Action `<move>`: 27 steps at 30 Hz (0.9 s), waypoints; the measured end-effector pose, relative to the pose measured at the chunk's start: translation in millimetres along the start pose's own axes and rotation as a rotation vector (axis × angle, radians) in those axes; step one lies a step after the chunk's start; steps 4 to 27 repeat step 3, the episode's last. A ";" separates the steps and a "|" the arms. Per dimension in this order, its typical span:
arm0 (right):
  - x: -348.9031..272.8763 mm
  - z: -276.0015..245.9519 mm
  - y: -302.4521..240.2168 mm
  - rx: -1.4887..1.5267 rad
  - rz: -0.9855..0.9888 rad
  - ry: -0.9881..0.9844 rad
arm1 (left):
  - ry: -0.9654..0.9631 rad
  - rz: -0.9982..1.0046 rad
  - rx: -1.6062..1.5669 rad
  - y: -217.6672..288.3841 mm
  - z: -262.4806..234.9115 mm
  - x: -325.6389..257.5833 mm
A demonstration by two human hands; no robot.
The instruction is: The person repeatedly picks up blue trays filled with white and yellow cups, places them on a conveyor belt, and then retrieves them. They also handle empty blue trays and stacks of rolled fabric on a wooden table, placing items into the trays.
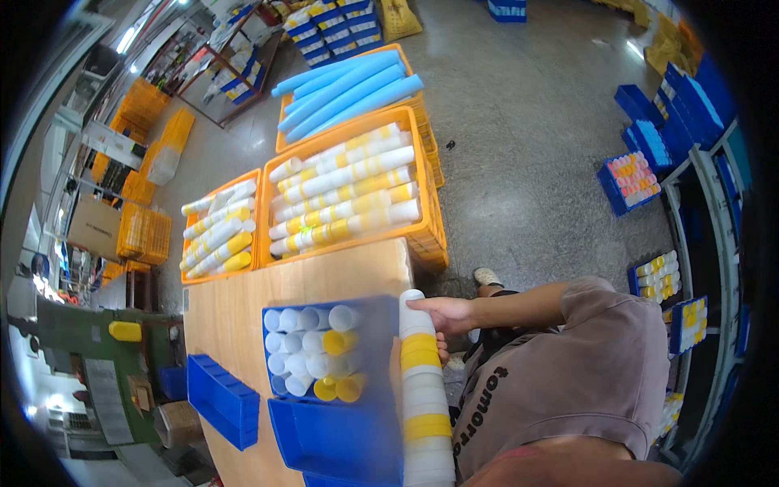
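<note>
My right hand is shut on the upper part of a long stack of white and yellow tube-shaped pieces, thumb on top and fingers wrapped behind it. The stack runs along the right edge of a wooden table, from the hand down to the picture's lower edge. Just left of it stands a blue bin holding several white and yellow tubes on end. My left hand is not in view.
Another blue bin lies on the table's left side. Beyond the table stand orange crates of long white-and-yellow stacks, and one with long blue tubes. Blue bins fill shelves on the right, with more stacked on the grey floor at the back.
</note>
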State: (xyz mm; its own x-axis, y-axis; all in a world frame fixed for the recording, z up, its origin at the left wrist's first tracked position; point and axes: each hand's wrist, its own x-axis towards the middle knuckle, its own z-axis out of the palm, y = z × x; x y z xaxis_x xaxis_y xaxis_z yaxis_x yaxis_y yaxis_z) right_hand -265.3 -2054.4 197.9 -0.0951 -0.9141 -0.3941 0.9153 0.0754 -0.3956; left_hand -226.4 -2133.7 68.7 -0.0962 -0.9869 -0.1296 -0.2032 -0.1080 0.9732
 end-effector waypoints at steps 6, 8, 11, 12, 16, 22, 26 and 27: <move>-10.2 -35.7 -32.7 0.063 -0.024 0.070 | 0.227 0.232 0.352 -27.9 74.9 -30.8; -10.2 -35.7 -32.7 0.063 -0.024 0.070 | 0.227 0.232 0.352 -27.9 74.9 -30.8; -10.2 -35.7 -32.7 0.063 -0.024 0.070 | 0.227 0.232 0.352 -27.9 74.9 -30.8; -10.2 -35.7 -32.7 0.063 -0.024 0.070 | 0.227 0.232 0.352 -27.9 74.9 -30.8; -10.2 -35.7 -32.7 0.063 -0.024 0.070 | 0.227 0.232 0.352 -27.9 74.9 -30.8; -10.2 -35.7 -32.7 0.063 -0.024 0.070 | 0.227 0.232 0.352 -27.9 74.9 -30.8; -10.2 -35.7 -32.7 0.063 -0.024 0.070 | 0.227 0.232 0.352 -27.9 74.9 -30.8; -10.2 -35.7 -32.7 0.063 -0.024 0.070 | 0.227 0.232 0.352 -27.9 74.9 -30.8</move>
